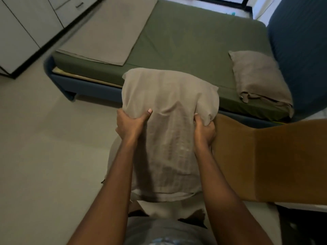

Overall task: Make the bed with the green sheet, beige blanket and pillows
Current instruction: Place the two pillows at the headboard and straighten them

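The pale floor (44,138) runs under me to the bed (85,87), whose green sheet (185,41) is pulled flat over the mattress. White cabinets (26,23) stand beyond the foot end, and the blue headboard (300,50) rises at the right. A brown panel (265,160), cardboard in colour, juts in from the right between me and the bed's near edge, just beside my right wrist. The beige blanket (106,32) lies folded flat at the foot end, reaching from the near edge toward the far one. The pillow I hold (168,103) hangs in front of me above the near edge, full at the top, its beige case slack below and draped toward my lap. A second pillow (260,76) lies in the near corner by the headboard, its open end rumpled. Both arms reach forward. My left hand (129,124) grips the case's left side, thumb laid across the front, fingers (120,119) wrapped behind. My right hand (204,131) clutches a bunch of fabric on the right side, fingers curled tight.
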